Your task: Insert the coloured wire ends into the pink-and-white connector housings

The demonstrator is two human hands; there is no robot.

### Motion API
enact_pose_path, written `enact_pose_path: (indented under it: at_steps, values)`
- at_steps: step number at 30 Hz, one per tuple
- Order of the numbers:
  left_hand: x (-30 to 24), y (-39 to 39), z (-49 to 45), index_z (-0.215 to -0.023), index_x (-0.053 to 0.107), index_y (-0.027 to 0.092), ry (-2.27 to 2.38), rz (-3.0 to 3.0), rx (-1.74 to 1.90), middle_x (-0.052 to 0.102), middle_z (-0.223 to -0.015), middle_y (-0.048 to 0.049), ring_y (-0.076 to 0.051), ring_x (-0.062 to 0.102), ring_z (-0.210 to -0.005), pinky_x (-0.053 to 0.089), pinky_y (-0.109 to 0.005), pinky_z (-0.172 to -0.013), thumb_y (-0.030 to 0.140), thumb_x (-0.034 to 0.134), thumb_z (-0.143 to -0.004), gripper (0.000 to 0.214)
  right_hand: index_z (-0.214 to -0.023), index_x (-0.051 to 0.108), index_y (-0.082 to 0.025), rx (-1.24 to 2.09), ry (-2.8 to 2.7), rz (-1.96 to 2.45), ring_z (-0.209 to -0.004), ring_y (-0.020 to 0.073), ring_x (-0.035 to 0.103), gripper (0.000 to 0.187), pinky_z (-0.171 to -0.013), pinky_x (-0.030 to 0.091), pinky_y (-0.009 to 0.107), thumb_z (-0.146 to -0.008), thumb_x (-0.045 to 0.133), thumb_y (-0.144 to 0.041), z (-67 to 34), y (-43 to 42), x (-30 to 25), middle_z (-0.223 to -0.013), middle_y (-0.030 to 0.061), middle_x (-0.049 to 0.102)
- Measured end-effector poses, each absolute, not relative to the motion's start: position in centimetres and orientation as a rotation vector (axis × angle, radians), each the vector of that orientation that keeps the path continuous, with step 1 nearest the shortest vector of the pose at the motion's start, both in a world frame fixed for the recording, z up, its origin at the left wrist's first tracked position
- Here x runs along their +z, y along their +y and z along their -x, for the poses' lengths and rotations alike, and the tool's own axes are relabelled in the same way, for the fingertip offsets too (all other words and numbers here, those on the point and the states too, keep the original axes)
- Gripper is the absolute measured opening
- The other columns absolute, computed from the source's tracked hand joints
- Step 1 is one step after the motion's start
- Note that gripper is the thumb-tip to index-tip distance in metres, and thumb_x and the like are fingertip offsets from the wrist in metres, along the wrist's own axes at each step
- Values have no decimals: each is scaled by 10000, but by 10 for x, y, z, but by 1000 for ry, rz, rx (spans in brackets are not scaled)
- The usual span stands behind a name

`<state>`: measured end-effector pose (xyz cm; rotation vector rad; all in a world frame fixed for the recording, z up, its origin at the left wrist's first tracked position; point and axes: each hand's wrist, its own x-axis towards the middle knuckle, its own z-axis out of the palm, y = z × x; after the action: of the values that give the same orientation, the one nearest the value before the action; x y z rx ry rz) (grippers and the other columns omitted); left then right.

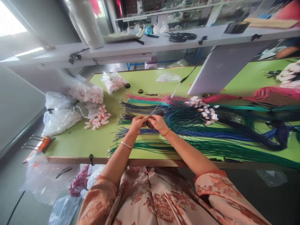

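A few thin wires (155,109) stand out at the fingertips, just above the table's middle, their long axis slanting away from the body and to the right. They lead off beyond the grip, passing over the right hand's side, so the right hand (159,123) looks nearer their run. It and the left hand (138,123) meet tip to tip, both pinched on the wires. A dark roll (149,124) sits between the hands; which holds it, I cannot tell. Blue strands (199,135) lie crosswise on the table (79,148).
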<state>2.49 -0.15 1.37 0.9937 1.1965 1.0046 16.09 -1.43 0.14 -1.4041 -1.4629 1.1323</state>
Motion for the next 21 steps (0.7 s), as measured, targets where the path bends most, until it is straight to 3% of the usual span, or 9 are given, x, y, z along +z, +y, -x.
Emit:
enact_pose_path:
  at_steps: [3, 12, 18, 21]
  values:
    - [11, 1, -27, -585, 601, 142, 1261, -1005, 1029, 509, -521, 26, -52, 395, -463, 339, -215, -445, 412, 836, -513, 365, -737, 598, -199, 1098, -1490, 1416, -540, 152, 588, 156, -558, 470, 249, -773, 507, -321, -161, -14, -1, -580, 1, 623]
    - [-5, -1, -41, -616, 655, 164, 1553, -1285, 1166, 590, -545, 16, -104, 499, -520, 367, -217, -482, 383, 712, -654, 230, -652, 608, -206, 756, -1627, 1617, -635, 161, 573, 250, -601, 404, 240, -813, 467, -336, -163, -23, 6, -610, 16, 639]
    - [-9, 2, -49, -599, 632, 171, 1617, -1317, 1164, 549, -517, 25, -119, 517, -558, 373, -221, -525, 367, 683, -670, 215, -567, 575, -188, 716, -1645, 1713, -595, 150, 537, 293, -563, 344, 250, -816, 461, -292, -161, -35, 14, -569, 33, 616]
    - [-3, 9, -45, -610, 621, 162, 1692, -1267, 1171, 518, -505, 30, -116, 494, -557, 354, -224, -531, 375, 671, -700, 236, -580, 597, -180, 803, -1860, 1485, -556, 136, 506, 252, -551, 327, 250, -797, 496, -259, -141, -69, 23, -540, 21, 602]
